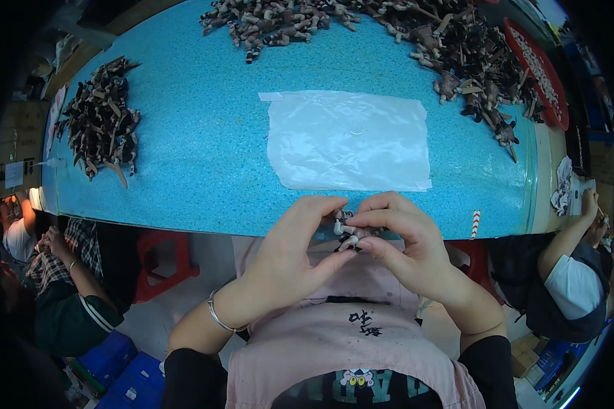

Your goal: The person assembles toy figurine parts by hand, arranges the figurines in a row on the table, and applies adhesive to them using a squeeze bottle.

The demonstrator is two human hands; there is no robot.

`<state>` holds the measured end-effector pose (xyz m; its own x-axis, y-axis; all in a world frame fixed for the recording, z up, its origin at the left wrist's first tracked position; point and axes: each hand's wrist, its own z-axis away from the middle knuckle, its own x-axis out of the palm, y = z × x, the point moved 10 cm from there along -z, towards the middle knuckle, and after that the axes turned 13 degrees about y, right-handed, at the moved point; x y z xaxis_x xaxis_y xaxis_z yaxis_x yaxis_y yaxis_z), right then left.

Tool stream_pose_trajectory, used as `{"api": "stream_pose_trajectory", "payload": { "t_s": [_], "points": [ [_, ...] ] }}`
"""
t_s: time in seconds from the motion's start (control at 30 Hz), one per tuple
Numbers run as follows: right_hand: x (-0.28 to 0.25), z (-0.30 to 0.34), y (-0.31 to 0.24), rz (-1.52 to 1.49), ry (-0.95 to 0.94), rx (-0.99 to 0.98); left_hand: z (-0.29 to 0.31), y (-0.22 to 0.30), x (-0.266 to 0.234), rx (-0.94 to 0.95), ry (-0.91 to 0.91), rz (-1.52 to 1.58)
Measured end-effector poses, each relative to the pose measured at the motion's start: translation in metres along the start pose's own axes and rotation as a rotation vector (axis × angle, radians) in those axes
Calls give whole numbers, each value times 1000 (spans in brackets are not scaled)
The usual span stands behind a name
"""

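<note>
Both my hands meet at the table's near edge around a small toy figure [348,230] in white, brown and black. My left hand [290,249] pinches it from the left between thumb and fingers. From the right, my right hand [406,242] grips it with thumb and index finger. Parts of the figure are hidden behind the fingers. Just beyond my hands, a translucent plastic sheet [348,143] lies taped flat on the blue table [198,136]. A thin pale curved bit [356,132] rests on the sheet.
Similar figures lie in a pile [106,119] at left, a heap [280,24] at the far side and another heap [481,65] at right. A red tray [556,102] of small pale pieces stands far right. Other people [68,286] sit at both sides, near a red stool [164,262].
</note>
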<state>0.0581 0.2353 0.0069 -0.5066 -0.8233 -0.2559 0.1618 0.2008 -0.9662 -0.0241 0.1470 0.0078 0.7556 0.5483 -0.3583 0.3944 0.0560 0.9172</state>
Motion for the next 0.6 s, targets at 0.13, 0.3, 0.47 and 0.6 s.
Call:
{"api": "stream_pose_trajectory", "payload": {
  "t_s": [0.13, 0.3, 0.47, 0.6],
  "points": [
    [0, 1, 0, 25, 0, 5, -1, 1, 0, -11, -1, 3],
    [1, 3, 0, 27, 23, 10, -2, 2, 0, 15, -4, -18],
    [1, 1, 8, -53, 52, 73, -4, 5, -1, 35, -11, -4],
    [2, 2, 17, -120, 70, 132, -5, -12, -4, -84, -25, 123]
  ]
}}
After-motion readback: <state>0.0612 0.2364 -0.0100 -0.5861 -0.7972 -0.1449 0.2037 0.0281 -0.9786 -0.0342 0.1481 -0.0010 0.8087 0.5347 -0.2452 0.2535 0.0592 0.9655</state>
